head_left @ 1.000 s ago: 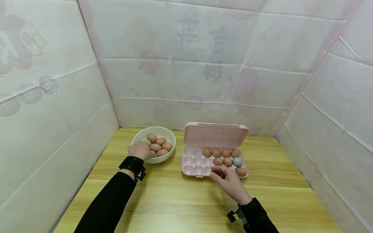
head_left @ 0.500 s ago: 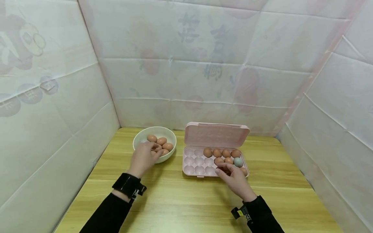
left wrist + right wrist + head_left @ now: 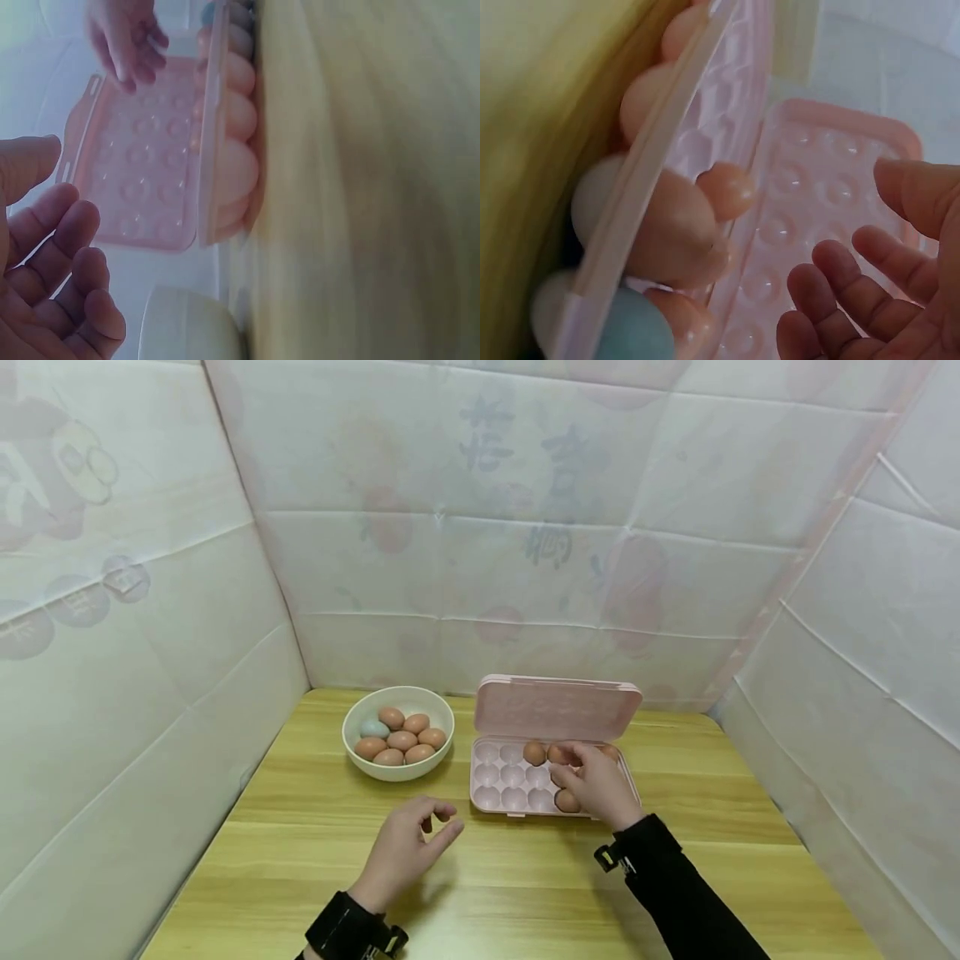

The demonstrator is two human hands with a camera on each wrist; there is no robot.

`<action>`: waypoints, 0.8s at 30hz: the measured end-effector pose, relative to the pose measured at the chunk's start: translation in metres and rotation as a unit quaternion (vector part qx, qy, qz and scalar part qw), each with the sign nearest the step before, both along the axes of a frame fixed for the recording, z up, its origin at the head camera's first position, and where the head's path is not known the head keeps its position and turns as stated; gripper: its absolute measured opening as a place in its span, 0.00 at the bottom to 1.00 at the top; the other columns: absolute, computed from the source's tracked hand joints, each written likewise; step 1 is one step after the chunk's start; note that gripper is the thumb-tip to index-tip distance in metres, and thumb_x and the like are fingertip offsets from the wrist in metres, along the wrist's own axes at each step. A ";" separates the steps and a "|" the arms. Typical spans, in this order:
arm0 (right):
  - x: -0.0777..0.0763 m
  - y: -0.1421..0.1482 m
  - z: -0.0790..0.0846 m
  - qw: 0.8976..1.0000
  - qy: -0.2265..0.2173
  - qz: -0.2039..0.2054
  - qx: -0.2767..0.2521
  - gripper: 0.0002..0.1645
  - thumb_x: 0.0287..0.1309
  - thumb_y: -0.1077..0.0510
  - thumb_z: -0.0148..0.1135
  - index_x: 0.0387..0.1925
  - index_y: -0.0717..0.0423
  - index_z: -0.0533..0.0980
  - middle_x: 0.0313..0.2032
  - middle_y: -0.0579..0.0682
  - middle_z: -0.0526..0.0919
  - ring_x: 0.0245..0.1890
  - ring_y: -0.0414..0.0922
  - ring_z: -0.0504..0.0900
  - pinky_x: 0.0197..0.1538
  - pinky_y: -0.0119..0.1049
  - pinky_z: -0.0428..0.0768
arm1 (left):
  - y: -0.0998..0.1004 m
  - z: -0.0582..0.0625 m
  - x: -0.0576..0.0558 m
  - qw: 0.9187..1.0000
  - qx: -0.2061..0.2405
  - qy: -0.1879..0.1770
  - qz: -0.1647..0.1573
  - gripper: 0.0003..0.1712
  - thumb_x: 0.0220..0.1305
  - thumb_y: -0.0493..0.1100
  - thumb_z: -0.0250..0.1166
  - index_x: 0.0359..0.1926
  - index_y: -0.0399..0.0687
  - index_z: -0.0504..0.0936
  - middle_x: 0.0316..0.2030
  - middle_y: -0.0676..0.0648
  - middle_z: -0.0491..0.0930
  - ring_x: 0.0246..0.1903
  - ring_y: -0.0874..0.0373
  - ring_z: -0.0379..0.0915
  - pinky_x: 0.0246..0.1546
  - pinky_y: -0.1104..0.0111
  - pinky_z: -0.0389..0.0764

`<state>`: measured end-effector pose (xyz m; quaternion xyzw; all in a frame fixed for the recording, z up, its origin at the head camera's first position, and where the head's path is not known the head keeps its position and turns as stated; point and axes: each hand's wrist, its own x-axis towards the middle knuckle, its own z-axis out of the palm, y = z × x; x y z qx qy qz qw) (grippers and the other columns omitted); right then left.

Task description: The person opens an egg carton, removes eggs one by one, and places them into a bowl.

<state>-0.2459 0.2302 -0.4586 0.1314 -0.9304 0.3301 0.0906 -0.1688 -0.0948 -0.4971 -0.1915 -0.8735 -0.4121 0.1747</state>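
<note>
Pink all over the box (image 3: 512, 776) — and a pink lid (image 3: 557, 708) too, dotted with rows of round dimples! Creamy white on the bowl (image 3: 412, 697), and in it brown eggs (image 3: 402, 741), one pale blue egg (image 3: 374, 729) breaking the run. More brown ones (image 3: 534, 753) in the box, plus a blue-green one (image 3: 634, 326). Yellow table (image 3: 525, 893), streaked with grain; black sleeve (image 3: 697, 893), black strap (image 3: 341, 924) — and whitish walls (image 3: 435, 568), printed in faded pink and grey-blue.

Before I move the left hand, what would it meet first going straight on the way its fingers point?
Probably the pink egg box, around its near left corner; the height of the left hand is unclear, so it might pass above that edge.
</note>
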 end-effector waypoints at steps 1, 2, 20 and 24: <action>-0.005 -0.002 0.000 1.000 0.003 0.005 0.021 0.22 0.71 0.54 0.70 0.61 0.58 0.82 0.46 0.57 0.89 0.45 0.50 0.87 0.52 0.49 0.85 | 0.001 -0.001 0.001 1.000 -0.002 0.001 -0.003 0.08 0.65 0.44 0.78 0.42 0.50 0.89 0.36 0.58 0.85 0.31 0.61 0.76 0.34 0.73 0.77; -0.009 -0.004 0.000 0.999 0.009 0.010 0.047 0.22 0.71 0.54 0.71 0.61 0.58 0.82 0.46 0.57 0.89 0.45 0.51 0.87 0.52 0.50 0.85 | 0.002 -0.002 0.002 1.000 -0.005 0.002 -0.006 0.08 0.65 0.45 0.78 0.42 0.51 0.89 0.36 0.58 0.84 0.32 0.61 0.76 0.35 0.73 0.77; -0.053 -0.041 -0.019 0.949 0.032 0.060 0.309 0.27 0.73 0.55 0.67 0.70 0.50 0.76 0.63 0.59 0.83 0.66 0.64 0.80 0.70 0.63 0.76 | 0.007 -0.006 0.003 0.999 -0.005 -0.036 -0.025 0.08 0.67 0.46 0.76 0.43 0.49 0.89 0.36 0.58 0.84 0.35 0.54 0.81 0.37 0.73 0.79; -0.053 -0.045 -0.022 0.947 0.058 0.063 0.310 0.21 0.72 0.58 0.68 0.64 0.51 0.81 0.58 0.61 0.85 0.60 0.65 0.83 0.63 0.64 0.80 | 0.006 -0.006 0.002 0.999 -0.007 -0.041 -0.021 0.07 0.68 0.47 0.76 0.42 0.51 0.89 0.36 0.59 0.84 0.34 0.55 0.80 0.37 0.73 0.78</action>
